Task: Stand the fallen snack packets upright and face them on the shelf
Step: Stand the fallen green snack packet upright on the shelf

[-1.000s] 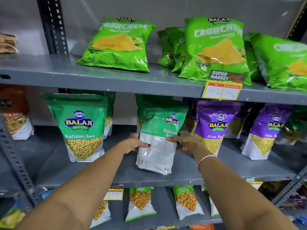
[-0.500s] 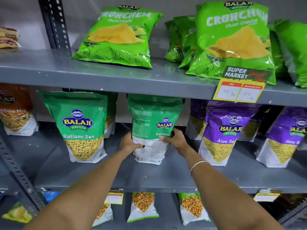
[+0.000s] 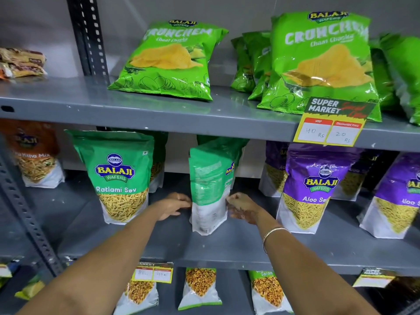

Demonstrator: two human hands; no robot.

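A green and white Ratlami Sev packet stands upright on the middle grey shelf, turned so that mostly its back and one edge face me. My left hand grips its lower left side and my right hand grips its lower right side. A second Ratlami Sev packet stands to the left, front label facing out. Purple Aloo Sev packets stand to the right, also upright. Another green packet sits partly hidden behind the one I hold.
Green Crunchem chip bags lean back on the upper shelf, with a yellow price tag on its edge. An orange mix packet stands far left. A perforated steel upright crosses the left foreground. Smaller packets fill the lower shelf.
The packet has been twisted, so its back and edge now face me instead of the flat printed side. Both hands dropped to its base. The camera moved closer.
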